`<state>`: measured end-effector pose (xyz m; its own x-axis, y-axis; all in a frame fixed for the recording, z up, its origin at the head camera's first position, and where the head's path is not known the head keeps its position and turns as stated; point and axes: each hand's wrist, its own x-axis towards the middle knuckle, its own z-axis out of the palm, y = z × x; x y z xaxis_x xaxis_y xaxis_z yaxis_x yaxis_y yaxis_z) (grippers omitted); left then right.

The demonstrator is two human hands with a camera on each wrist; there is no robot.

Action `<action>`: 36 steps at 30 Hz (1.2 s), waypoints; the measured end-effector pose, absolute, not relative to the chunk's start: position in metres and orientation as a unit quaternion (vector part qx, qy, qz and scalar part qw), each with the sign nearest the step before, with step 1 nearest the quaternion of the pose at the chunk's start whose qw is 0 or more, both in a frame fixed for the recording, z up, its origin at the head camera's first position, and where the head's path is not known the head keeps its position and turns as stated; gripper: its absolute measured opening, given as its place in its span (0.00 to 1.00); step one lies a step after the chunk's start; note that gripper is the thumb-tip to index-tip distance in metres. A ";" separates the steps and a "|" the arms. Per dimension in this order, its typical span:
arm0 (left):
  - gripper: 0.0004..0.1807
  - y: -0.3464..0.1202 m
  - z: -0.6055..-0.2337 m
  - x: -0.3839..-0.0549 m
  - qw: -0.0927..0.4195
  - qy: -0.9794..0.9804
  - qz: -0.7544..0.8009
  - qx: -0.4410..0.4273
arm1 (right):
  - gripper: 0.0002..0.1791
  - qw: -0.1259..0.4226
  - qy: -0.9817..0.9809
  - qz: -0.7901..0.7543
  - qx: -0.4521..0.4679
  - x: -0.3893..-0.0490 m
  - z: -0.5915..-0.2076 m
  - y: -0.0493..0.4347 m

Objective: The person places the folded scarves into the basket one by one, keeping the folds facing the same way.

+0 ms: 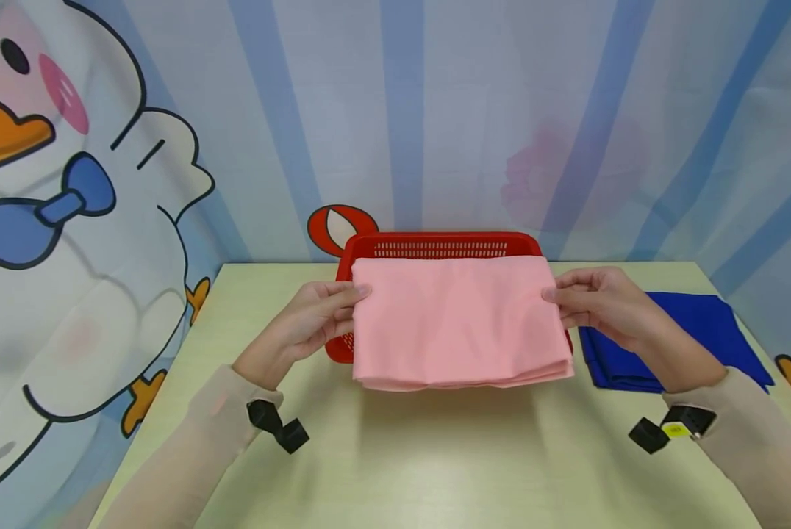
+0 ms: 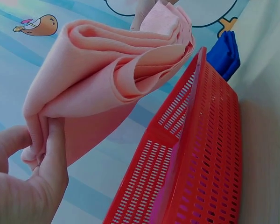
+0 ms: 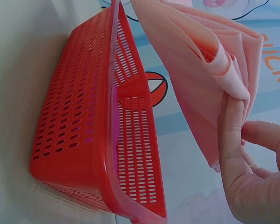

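A folded pink cloth (image 1: 458, 323) hangs level between both hands, lifted above a red perforated basket (image 1: 451, 238). Its left edge is pinched between thumb and fingers of my left hand (image 1: 312, 316). My right hand (image 1: 597, 303) pinches the opposite edge the same way. In the left wrist view, several layers of the pink cloth (image 2: 98, 84) show as loose folds over the basket (image 2: 205, 149). Through the basket's holes in the right wrist view, something purple (image 3: 115, 121) lies inside; its kind is hidden.
A folded blue cloth (image 1: 693, 330) lies on the pale table (image 1: 435, 470) at the right, partly behind the right forearm. Behind the table hangs a striped blue curtain (image 1: 462, 110) printed with a large duck. The basket stands near the table's back edge.
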<state>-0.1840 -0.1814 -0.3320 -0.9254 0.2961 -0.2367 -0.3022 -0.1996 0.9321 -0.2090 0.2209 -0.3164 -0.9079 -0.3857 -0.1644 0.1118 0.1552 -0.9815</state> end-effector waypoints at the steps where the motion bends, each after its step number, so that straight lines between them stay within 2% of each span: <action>1: 0.23 -0.181 -0.332 -0.184 0.193 0.602 0.775 0.000 | 0.05 0.193 0.735 -0.643 -0.093 -0.210 -0.316 0.221; 36: 0.22 -0.178 -0.332 -0.208 0.184 0.623 0.760 -0.013 | 0.10 0.203 0.752 -0.622 -0.084 -0.235 -0.317 0.219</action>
